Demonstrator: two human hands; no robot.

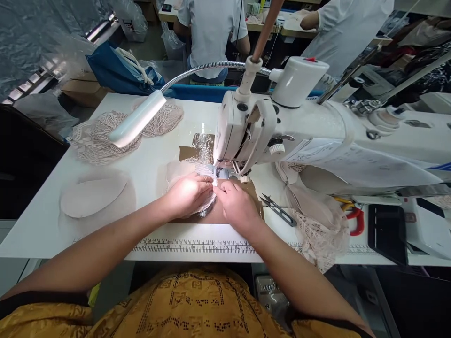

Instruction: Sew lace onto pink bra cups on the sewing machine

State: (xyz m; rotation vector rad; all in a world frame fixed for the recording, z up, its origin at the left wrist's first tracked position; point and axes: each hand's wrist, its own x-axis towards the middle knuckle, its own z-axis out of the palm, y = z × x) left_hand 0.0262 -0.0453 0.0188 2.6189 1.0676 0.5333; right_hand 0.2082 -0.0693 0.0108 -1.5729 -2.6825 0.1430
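Under the needle of a white sewing machine (232,131) lies a piece of pale lace fabric (176,172). My left hand (190,193) rests on this lace, its fingers drawn together and pressing it beside the presser foot (216,172). Just right of the needle, my right hand (237,202) pinches the edge of the lace, thumb and forefinger close to the left fingertips. Both hands hide part of the fabric. Brown tape or card (252,188) covers the machine bed beneath them. Thread snips (280,210) lie to the right of my right hand.
A lamp (139,117) on a bendable neck hangs over lace pieces (102,138) at the left. Pale oval pads (93,197) lie nearer. Rightward are more lace (317,225), red-handled scissors (357,220) and a phone (387,232). A printed ruler (197,246) edges the table. Two people work beyond.
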